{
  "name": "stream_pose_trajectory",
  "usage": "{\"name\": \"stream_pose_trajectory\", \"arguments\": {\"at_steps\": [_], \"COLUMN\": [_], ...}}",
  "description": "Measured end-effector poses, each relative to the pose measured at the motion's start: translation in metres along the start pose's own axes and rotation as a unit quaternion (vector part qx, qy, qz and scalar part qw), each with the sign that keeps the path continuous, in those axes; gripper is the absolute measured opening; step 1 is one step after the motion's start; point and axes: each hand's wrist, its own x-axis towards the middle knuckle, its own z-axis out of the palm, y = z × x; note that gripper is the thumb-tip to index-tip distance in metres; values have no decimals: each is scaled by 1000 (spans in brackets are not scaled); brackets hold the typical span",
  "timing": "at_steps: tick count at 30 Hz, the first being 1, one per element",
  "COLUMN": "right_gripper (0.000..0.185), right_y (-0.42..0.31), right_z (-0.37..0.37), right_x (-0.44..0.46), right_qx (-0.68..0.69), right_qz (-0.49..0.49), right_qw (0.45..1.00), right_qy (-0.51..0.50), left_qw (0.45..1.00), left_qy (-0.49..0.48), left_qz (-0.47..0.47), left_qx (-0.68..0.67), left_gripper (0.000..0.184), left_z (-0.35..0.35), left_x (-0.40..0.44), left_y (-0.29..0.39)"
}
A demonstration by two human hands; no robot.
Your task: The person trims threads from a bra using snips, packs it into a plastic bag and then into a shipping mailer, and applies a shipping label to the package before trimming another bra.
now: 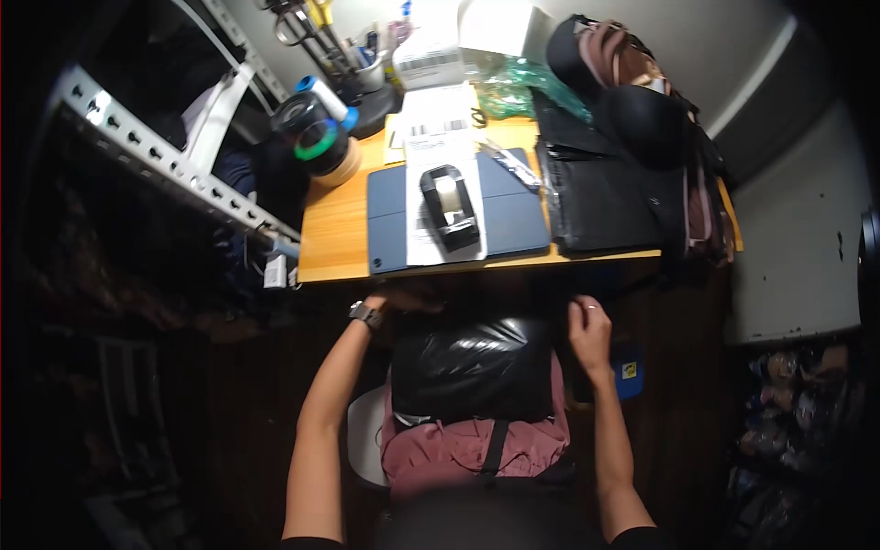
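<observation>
A shiny black plastic mailing bag [472, 367] lies across my lap, over dusky pink clothing [467, 449]. My left hand [412, 299], with a watch [366, 314] on its wrist, is at the bag's upper left, just below the table's front edge. Its fingers fade into dark shadow, so their grip is hidden. To the bag's upper right is my right hand [589, 328], with fingers curled and closed towards the thumb. Whatever it may pinch is lost against the dark background.
On the wooden table [335, 243], a tape dispenser [451, 209] rests on white label sheets [438, 147] over a dark blue mat [515, 215]. Black bags [610, 202] and bras [642, 115] are stacked right. Tape rolls [321, 142] stand left, near a metal shelf [151, 142].
</observation>
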Motion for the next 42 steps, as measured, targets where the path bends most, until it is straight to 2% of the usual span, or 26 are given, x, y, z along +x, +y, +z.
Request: {"name": "stream_pose_trajectory", "arguments": {"at_steps": [2,5,6,7,8,9,11,13,16,19,21,23,24,26,27,29,30,31,32,33,34,36,38,39,41,42], "right_gripper": [17,19,25,31,43,50,54,55,52,53,52,51,51,44,44,37,32,31,28,25,25,18,14,14,18,21], "right_y": [-81,-113,-113,-108,-76,-73,-73,-63,-49,-59,-76,-87,-89,-87,-74,-45,-39,-32,-28,-27,-31,-47,-74,-87,-120,-139], "right_z": [32,101,119,136,157,150,131,113,80,34,-12,-47,-60,-82,-91,-99,-99,-95,-90,-87,-84,-75,-60,-49,-25,-10], "right_x": [-2,-7,-10,-13,-27,-36,-47,-67,-102,-100,-105,-108,-106,-102,-105,-112,-108,-104,-98,-90,-81,-56,-24,-6,27,41], "right_qx": [156,125,18,-89,-92,-109,-159,-174,-161,35,-56,-163,-165,-300,-300,143,180,219,158,96,96,-34,3,12,0,16], "right_qz": [-77,-303,-295,-282,-377,-377,-409,-443,-428,-181,-155,-17,-13,77,79,220,208,318,318,317,314,35,-42,-98,-197,-200], "right_qw": [981,890,888,874,863,848,808,760,674,725,777,776,780,700,700,809,843,840,865,885,886,951,972,978,976,977], "right_qy": [-82,-316,-353,-385,-323,-357,-393,-442,-581,-664,-607,-609,-604,-644,-643,-526,-462,-382,-355,-327,-327,-307,-230,-184,-96,-68], "left_qw": [996,984,979,971,973,976,934,931,910,869,902,886,866,889,909,919,926,926,894,855,891,881,824,947,868,834], "left_qy": [93,167,196,224,202,209,348,357,396,459,396,427,460,422,384,376,367,368,425,479,429,449,518,300,422,476], "left_qz": [-3,19,46,74,27,4,57,56,60,76,24,69,106,78,43,26,5,8,63,116,72,62,94,-45,217,231], "left_qx": [14,67,15,-37,-104,-67,58,56,106,165,170,168,164,159,155,121,85,86,125,164,134,137,211,105,147,156], "left_gripper": [43,44,44,44,43,41,38,30,31,30,30,30,31,30,30,29,28,28,29,31,32,30,23,22,16,15], "left_z": [8,27,37,46,47,45,62,66,75,76,77,80,81,75,72,75,78,84,87,87,81,75,78,60,63,53], "left_x": [-2,13,20,23,26,14,21,24,26,20,18,19,21,15,10,14,16,18,21,26,19,5,-12,-36,-54,-66], "left_y": [11,-7,-25,-40,-47,-29,-32,-31,-26,-9,-6,-10,-12,-1,3,11,14,11,9,7,14,29,52,88,112,134]}}
